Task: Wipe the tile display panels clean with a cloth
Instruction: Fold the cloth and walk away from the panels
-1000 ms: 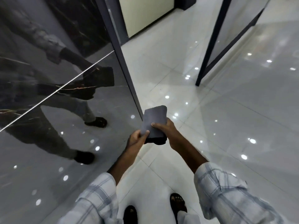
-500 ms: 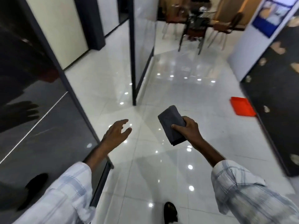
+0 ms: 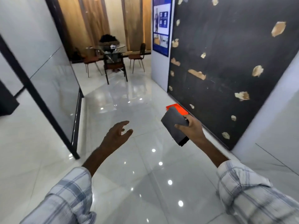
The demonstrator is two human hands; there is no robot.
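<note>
cloth (image 3: pixel 174 125) — long axis steep, top leaning left — gripped in right hand (image 3: pixel 192 129); left hand (image 3: pixel 115 136) slack, empty

Cloth (image 3: pixel 174 125) right of left hand (image 3: pixel 116 135) (tray (image 3: pixel 181 109) behind).

The scene is brightly and evenly lit from overhead; spotlight glare is mirrored as white dots on the glossy floor tiles (image 3: pixel 145 175). Edges are bowed by wide-angle distortion, and slight motion blur is seen.
</note>
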